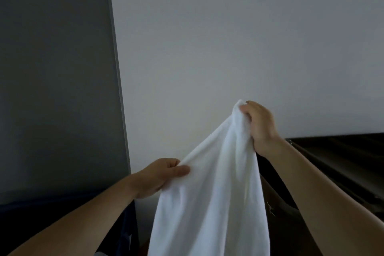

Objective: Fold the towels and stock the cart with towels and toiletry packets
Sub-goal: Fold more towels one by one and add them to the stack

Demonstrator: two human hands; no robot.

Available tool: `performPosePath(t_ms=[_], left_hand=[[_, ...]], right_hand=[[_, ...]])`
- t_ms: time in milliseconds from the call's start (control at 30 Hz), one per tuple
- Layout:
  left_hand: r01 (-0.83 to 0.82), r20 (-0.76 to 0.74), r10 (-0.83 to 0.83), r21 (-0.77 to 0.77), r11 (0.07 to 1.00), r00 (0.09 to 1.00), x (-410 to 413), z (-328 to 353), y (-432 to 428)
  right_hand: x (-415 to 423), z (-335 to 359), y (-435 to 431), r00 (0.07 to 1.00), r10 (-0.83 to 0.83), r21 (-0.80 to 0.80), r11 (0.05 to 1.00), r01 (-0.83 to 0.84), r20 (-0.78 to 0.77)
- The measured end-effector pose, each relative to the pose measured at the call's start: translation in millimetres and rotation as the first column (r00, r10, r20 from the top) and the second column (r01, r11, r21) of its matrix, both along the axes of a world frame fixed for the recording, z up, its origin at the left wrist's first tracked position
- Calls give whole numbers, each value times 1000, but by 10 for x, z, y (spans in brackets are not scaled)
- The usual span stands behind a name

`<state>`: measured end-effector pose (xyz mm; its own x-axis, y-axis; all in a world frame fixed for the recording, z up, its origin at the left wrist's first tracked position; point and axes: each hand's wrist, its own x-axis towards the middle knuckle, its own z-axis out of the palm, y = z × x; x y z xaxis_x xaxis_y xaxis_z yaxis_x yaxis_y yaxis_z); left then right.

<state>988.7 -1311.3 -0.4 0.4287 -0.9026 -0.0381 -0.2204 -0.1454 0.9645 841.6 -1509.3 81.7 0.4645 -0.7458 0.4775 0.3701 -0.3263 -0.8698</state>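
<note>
Now, white towel (pixel 209 189) held up mid-air before pale wall (pixel 228 37); right hand (pixel 259 127) at 1 o'clock grips top corner in fist; left hand (pixel 158 176) at 7 o'clock pinches edge; cloth hangs below; dark tabletop (pixel 342 156) at 3 o'clock.

count: one white terry-cloth towel (pixel 209 183), two bare hands — left hand (pixel 160 176), right hand (pixel 259 127) — one dark wooden tabletop (pixel 342 151), one grey door panel (pixel 58 79)
</note>
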Motion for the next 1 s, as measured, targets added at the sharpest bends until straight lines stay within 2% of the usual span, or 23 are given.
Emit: performPosePath(t_ms=[67, 100, 167, 233, 300, 367, 467, 533, 600, 667, 733, 800, 867, 1000], left_hand=[[-61, -43, 59, -34, 998, 997, 67, 18, 61], [-92, -62, 88, -70, 993, 994, 114, 71, 70], [-155, -63, 146, -189, 970, 987, 211, 267, 30], [-178, 61, 202, -272, 946, 978, 210, 544, -58], [-165, 256, 254, -321, 932, 933, 110, 780, -183], [-125, 379, 272, -369, 921, 884, -17, 892, -333], [-104, 443, 325, -454, 885, 836, -147, 885, -552], [-118, 470, 360, -468, 876, 806, -175, 826, -620], [-137, 488, 347, -415, 900, 801, -144, 728, -589], [-117, 446, 251, -306, 945, 859, -96, 575, -488], [-31, 380, 85, -147, 989, 921, -62, 370, -373], [33, 248, -19, -52, 998, 969, -26, 167, -266], [11, 123, -3, -63, 998, 992, 47, 50, -159], [-95, -17, 94, -97, 991, 995, 259, 27, 86]], right_hand=[[-27, 101, -144, 996, -73, 19, 997, 72, 58], [-47, 124, -211, 993, -118, -57, 991, 119, 18], [-57, 120, -260, 924, -257, -357, 922, 147, -284], [-21, -8, -210, 815, -313, -443, 893, 78, -487], [22, -182, -61, 891, -148, -263, 964, 33, -430], [37, -323, 162, 956, 113, -41, 991, -128, -270], [65, -497, 418, 899, 351, 35, 934, -355, -262], [89, -557, 498, 882, 394, 81, 919, -387, -260], [101, -536, 505, 911, 330, 49, 943, -328, -249], [110, -451, 471, 953, 238, -4, 970, -243, -185], [139, -328, 415, 978, 194, -39, 979, -198, -82], [176, -180, 385, 981, 195, -60, 979, -195, -11], [191, -34, 330, 985, 166, -93, 982, -162, 38], [134, 121, 65, 996, 11, -73, 997, -4, 89]])
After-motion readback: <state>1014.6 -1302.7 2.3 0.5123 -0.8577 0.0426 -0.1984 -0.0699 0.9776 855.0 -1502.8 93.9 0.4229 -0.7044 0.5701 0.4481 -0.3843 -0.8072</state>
